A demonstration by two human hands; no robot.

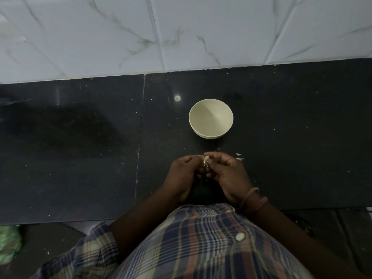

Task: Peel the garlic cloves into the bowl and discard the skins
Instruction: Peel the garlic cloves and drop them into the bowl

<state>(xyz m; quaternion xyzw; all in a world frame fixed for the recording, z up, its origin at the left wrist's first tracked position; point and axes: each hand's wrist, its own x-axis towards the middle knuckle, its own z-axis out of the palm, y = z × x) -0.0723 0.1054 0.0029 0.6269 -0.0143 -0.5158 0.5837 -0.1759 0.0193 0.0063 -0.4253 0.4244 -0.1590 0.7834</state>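
Observation:
A small pale garlic clove [206, 159] with loose skin shows between the fingertips of both hands, above the dark counter. My left hand [184, 174] pinches it from the left with curled fingers. My right hand [227, 174] pinches it from the right, thumb on top. Most of the clove is hidden by the fingers. A cream bowl [211, 118] stands upright on the counter just beyond the hands, and its inside looks bare.
The black stone counter [80, 148] meets a white marbled tile wall [181, 33] at the back. A few bits of garlic skin [239, 156] lie right of my right hand. Something green [9, 244] sits below the counter edge at the lower left.

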